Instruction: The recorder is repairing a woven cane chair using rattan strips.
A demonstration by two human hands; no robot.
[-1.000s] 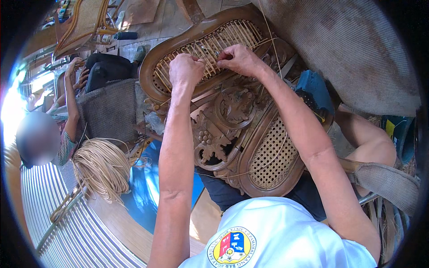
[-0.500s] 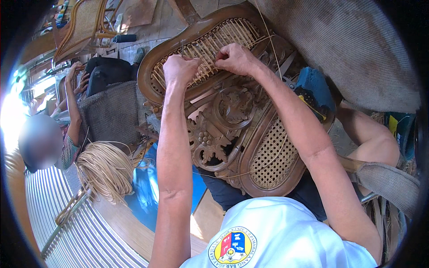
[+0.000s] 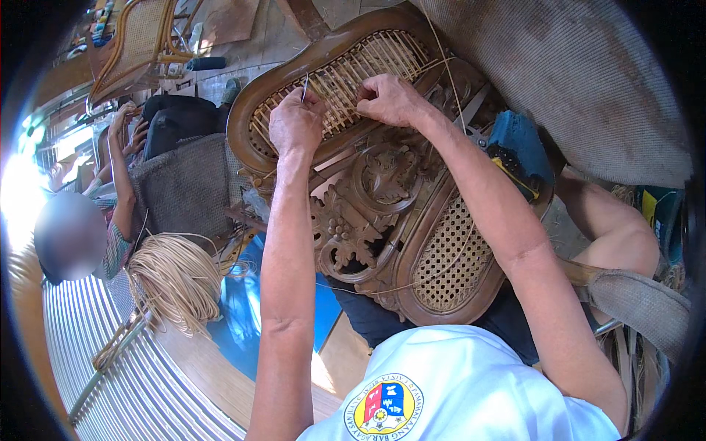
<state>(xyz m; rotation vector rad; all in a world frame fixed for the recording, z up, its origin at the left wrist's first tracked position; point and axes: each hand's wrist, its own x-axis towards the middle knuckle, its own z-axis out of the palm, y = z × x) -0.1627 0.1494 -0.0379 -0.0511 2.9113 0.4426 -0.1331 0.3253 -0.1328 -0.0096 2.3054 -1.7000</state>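
A carved wooden chair back [image 3: 334, 235] lies across my lap, with two oval frames in it. Over the far oval, strung with rows of pale cane strands [image 3: 368, 62], both my hands work close together. My left hand [image 3: 296, 123] is closed around a thin metal spike [image 3: 306, 87] that sticks up past the fingers. To its right, my right hand [image 3: 393, 101] is pinched shut at the panel's near edge; what its fingertips hold is hidden. The near oval carries a finished open cane weave [image 3: 452, 261]. A long loose cane strand [image 3: 450, 81] loops past my right forearm.
Scissors [image 3: 478, 121] and a blue object [image 3: 515, 136] rest right of the carving. At left lie a bundle of cane [image 3: 176, 279] and a corrugated sheet [image 3: 140, 367]. Another person [image 3: 121, 191] sits at far left, near a cane chair [image 3: 132, 44]. Woven matting [image 3: 566, 81] covers the upper right.
My left hand has turned and drawn slightly nearer to me, so the metal spike shows more plainly. My right hand has barely moved.
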